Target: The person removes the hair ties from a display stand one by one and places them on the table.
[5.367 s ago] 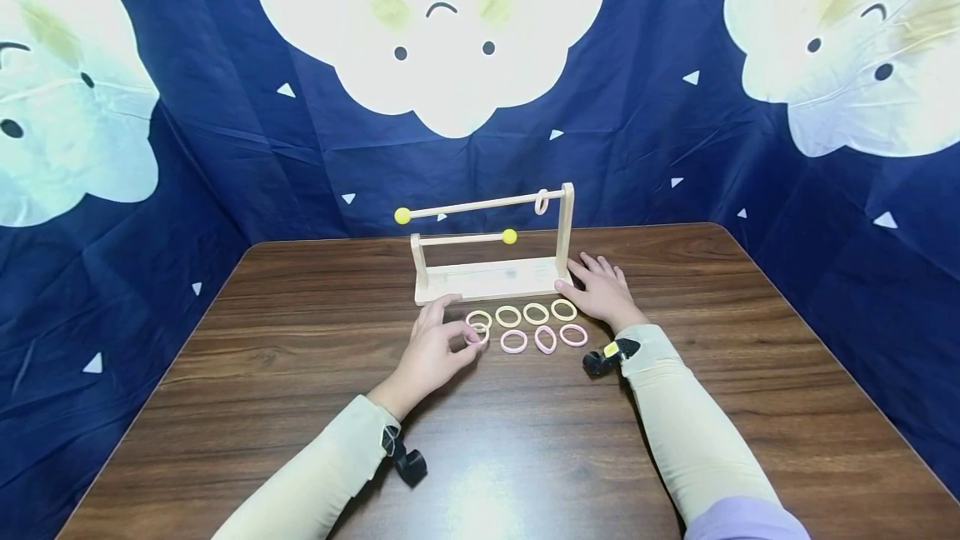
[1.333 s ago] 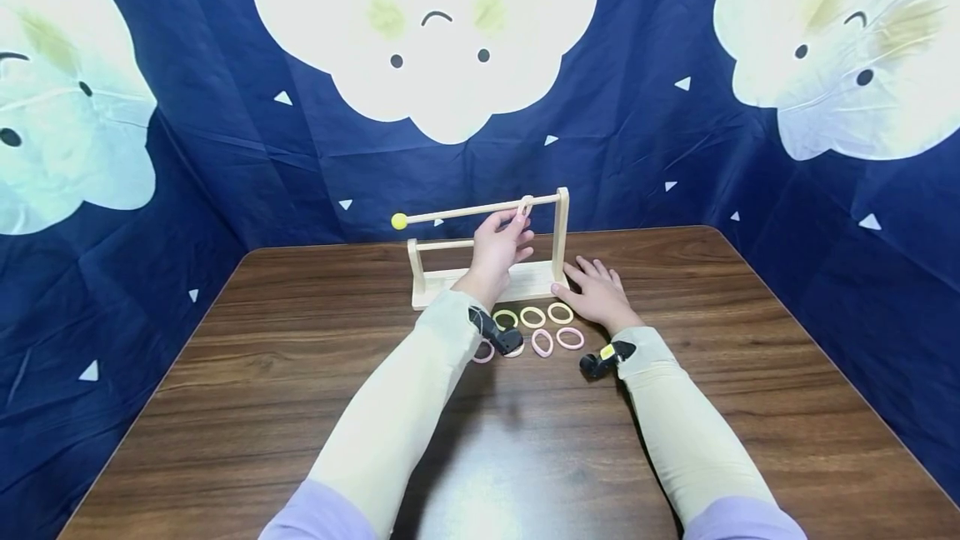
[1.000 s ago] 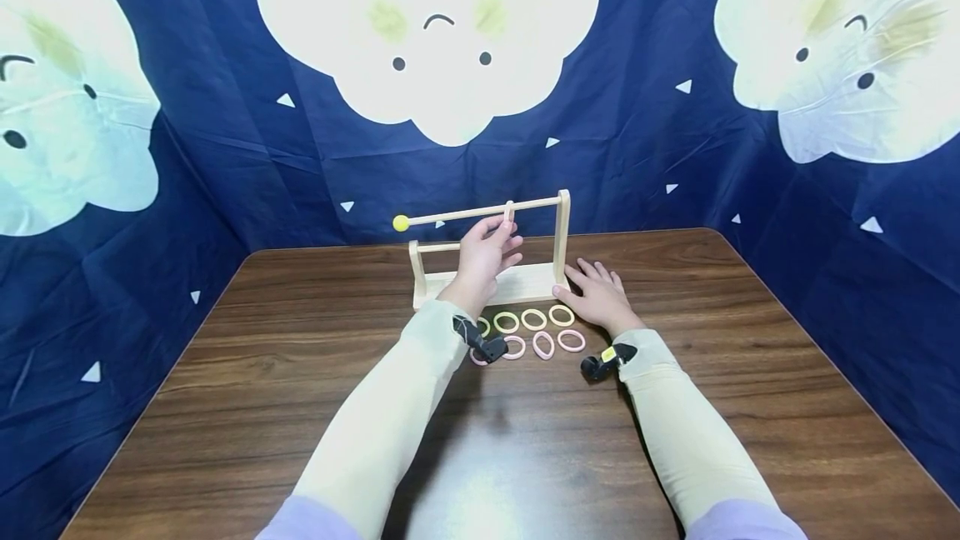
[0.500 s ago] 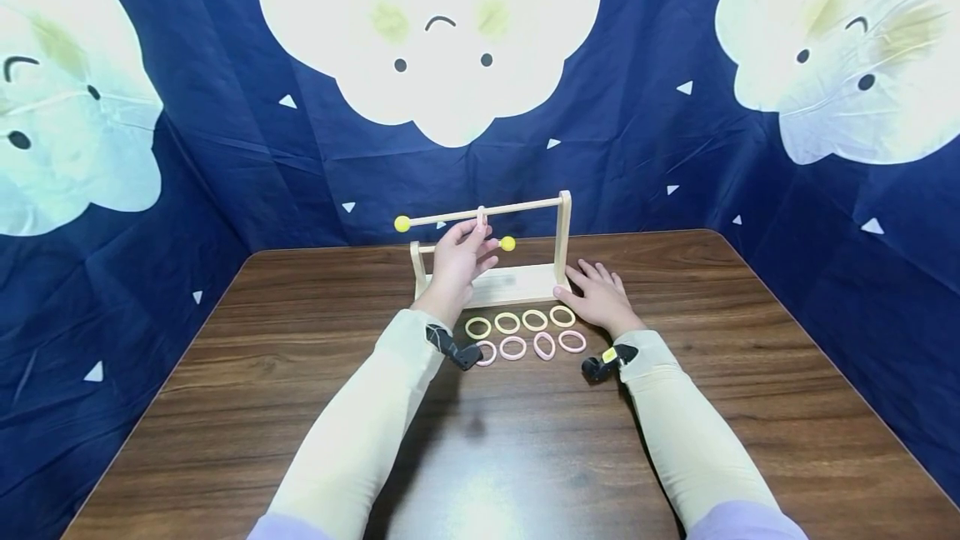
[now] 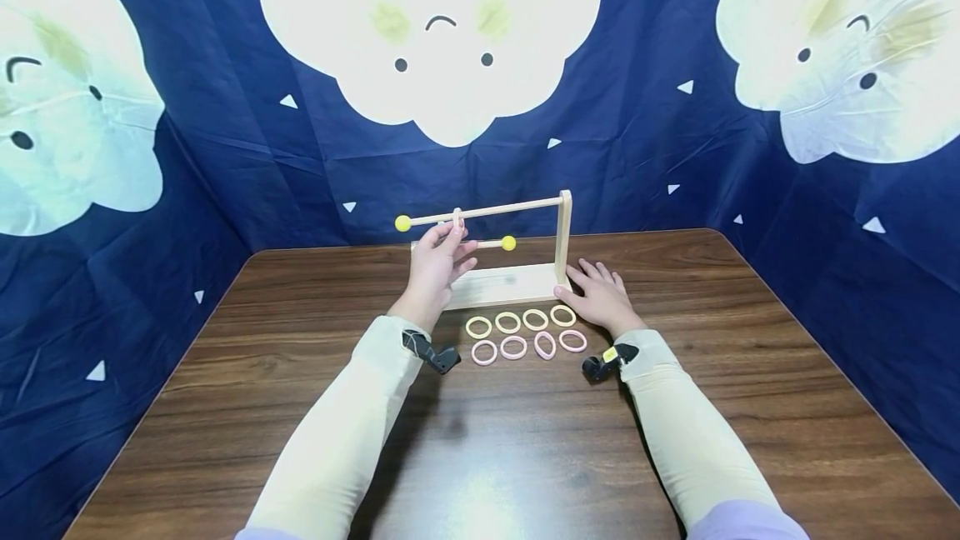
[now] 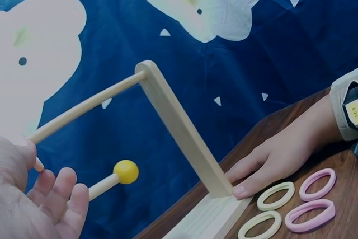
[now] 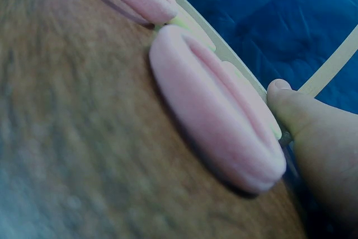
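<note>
My left hand (image 5: pixel 433 273) pinches a pale pink hair tie (image 5: pixel 458 217) between thumb and fingertips. The tie is around the upper rod (image 5: pixel 510 207) of a wooden stand, not far from the yellow ball (image 5: pixel 402 223) at the rod's free end. Part of the lower rod and the short left post are hidden behind this hand. My right hand (image 5: pixel 600 294) lies with fingers spread at the right end of the stand's base (image 5: pixel 517 283), thumb touching it by the tall post (image 5: pixel 562 240). The lower rod's yellow ball (image 6: pixel 126 172) shows in the left wrist view.
In front of the base, several yellow hair ties (image 5: pixel 478 337) lie in a row on the brown table (image 5: pixel 540 440). A row of pink hair ties (image 7: pixel 207 110) lies nearer to me. Behind the table hangs a blue cloth (image 5: pixel 630 165) with white clouds.
My left hand went from the hair ties on the table to the one hanging near the tall post, then slid it leftward along the upper rod. The right hand stayed put.
</note>
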Demonstrator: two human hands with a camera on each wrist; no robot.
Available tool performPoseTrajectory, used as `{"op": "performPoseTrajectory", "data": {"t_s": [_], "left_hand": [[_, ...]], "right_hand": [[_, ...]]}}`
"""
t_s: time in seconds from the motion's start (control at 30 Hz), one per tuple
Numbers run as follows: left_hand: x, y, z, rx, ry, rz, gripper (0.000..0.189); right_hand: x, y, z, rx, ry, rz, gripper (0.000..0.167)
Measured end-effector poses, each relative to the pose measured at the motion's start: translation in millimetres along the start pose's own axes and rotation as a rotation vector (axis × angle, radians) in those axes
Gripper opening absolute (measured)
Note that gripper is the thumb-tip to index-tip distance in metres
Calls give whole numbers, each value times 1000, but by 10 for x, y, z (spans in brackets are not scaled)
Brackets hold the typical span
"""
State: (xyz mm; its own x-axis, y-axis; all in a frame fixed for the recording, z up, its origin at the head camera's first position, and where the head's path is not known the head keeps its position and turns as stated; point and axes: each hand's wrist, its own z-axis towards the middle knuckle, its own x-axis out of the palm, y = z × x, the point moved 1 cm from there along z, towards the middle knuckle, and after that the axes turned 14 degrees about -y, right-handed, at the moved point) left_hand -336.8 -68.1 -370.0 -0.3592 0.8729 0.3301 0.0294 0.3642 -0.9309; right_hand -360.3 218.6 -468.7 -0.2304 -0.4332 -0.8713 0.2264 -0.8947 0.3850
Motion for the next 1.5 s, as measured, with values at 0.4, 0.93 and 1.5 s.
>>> {"op": "performPoseTrajectory", "data": {"t_s": [0.4,0.93,1.5], "left_hand": [[-197,-86,52,-4,-34,2,23],[-355,-181,32,0,-25,-1,15],[-514,-233,74,12,-99,-25,13]], "right_hand": [[-5,-1,-4,2,0,-1,71],[24,-37,13,-6,-7,-5,73],[16,-35,13,-13,0,1,73]]}}
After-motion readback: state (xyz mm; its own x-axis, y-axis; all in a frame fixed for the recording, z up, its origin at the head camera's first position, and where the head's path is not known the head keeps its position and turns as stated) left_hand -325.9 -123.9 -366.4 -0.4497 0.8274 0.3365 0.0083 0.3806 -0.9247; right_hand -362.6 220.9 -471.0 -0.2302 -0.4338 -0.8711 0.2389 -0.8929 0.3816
